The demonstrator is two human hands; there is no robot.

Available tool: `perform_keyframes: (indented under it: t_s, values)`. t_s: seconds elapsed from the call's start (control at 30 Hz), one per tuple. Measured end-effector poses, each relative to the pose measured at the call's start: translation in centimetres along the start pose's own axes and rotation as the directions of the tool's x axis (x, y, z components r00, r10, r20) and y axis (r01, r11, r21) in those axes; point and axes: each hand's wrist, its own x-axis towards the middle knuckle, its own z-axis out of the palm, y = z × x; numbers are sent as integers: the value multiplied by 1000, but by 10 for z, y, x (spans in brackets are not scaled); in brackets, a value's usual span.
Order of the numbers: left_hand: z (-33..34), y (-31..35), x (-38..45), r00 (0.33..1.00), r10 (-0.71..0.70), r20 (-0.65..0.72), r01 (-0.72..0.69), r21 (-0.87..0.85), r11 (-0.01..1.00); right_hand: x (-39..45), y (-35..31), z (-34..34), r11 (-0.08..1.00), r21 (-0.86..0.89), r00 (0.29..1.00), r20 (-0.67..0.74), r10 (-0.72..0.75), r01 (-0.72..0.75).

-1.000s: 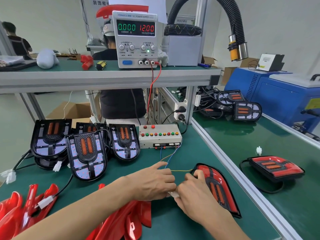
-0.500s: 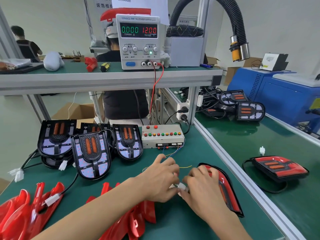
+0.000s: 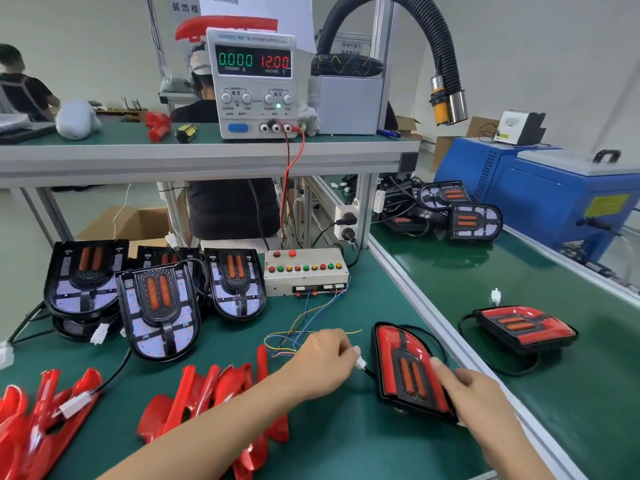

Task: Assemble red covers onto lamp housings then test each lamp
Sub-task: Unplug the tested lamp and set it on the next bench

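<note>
Both hands have separated since half a second ago, when they met over the plug. Now the left hand (image 3: pixel 320 363), at lower centre of the frame, pinches the white connector (image 3: pixel 360 362) between thumb and curled fingers. The right hand (image 3: pixel 474 393), at lower right, lies on the near right edge of the covered lamp (image 3: pixel 407 367) with its fingers nearly straight; whether the thumb grips under the rim I cannot tell.

This lamp sits on the green bench (image 3: pixel 346 445) at lower centre-right, its black lead running to the connector. The thin coloured wires (image 3: pixel 304 327) from the test box (image 3: pixel 304 271) lie just left of the left hand. The power supply (image 3: pixel 254 81), upper centre, shows zero current, so I judge the lamp is not drawing power.

I judge the lamp to be light and stiff, with a glossy cover that may slip and scratch; better to hold it by the black rim. The connector is small, and it should be held by its body, not by the wires. Loose red covers (image 3: pixel 221 393) and bare housings (image 3: pixel 157 310) wait at left.
</note>
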Motion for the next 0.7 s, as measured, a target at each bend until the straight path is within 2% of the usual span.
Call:
perform_keyframes:
  t_s: [0.07, 0.1, 0.13, 0.2, 0.27, 0.4, 0.47, 0.57, 0.63, 0.7]
  values:
    - [11, 4, 1, 992, -127, 6, 125, -228, 966, 3, -5, 7, 1000, -13, 1000, 7, -21, 21]
    - [18, 6, 2, 980, -198, 28, 194, -363, 911, 4, -6, 9, 1000, -3, 1000, 7, -14, 14]
    - [25, 10, 3, 961, -267, 71, 265, -511, 818, 5, -6, 11, 1000, 15, 1000, 11, 5, -5]
    - [38, 19, 6, 915, -354, 194, 372, -748, 549, 6, -4, 12, 999, 32, 999, 1, 35, -35]
    - [49, 27, 9, 878, -414, 240, 403, -838, 368, 3, -3, 13, 999, 44, 999, -21, 25, -24]
    - [65, 44, 7, 822, -485, 299, 391, -915, 98, -10, -2, 14, 987, 159, 1000, 16, 12, -14]
    - [71, 51, 5, 802, -510, 312, 391, -919, 53, -15, 1, 15, 967, 252, 999, 17, 32, -35]
    - [74, 57, 0, 818, -456, 351, 440, -892, 101, -20, 9, 14, 900, 419, 992, 31, 119, -120]
    - [72, 59, -5, 838, -350, 420, 485, -866, 121, -16, 19, 7, 811, 551, 980, 118, 160, -199]
    - [67, 62, -13, 841, -251, 480, 516, -851, 102, -16, 23, -4, 709, 648, 955, 268, 131, -279]
